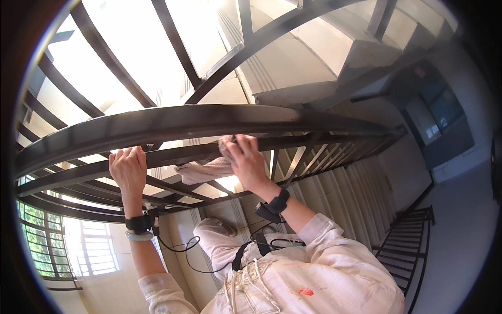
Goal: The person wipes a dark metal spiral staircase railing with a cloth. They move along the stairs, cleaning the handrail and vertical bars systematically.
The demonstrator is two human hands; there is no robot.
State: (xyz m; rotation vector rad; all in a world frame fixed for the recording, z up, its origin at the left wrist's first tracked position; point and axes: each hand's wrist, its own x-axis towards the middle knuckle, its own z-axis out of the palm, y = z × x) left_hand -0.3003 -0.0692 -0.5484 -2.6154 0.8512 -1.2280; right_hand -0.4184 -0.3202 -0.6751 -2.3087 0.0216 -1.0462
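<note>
A dark metal stair railing curves across the view, with a thick handrail [188,119] on top and a thinner rail [176,154] beneath it. My left hand [128,167] is closed around the thinner rail, its fingers curled over the bar. Farther right, my right hand [247,161] grips a greyish-pink cloth [206,170] and presses part of it against the same rail. The rest of the cloth hangs to the left, below the bar. Both wrists wear black straps with small devices, and the left one also has a pale bangle [139,236].
Tiled stairs [333,200] descend at the right behind the balusters, and another flight [290,62] lies across the railing. A second railing [406,243] stands at the lower right. Black cables [196,255] loop by my waist. A barred window [51,239] is at the lower left.
</note>
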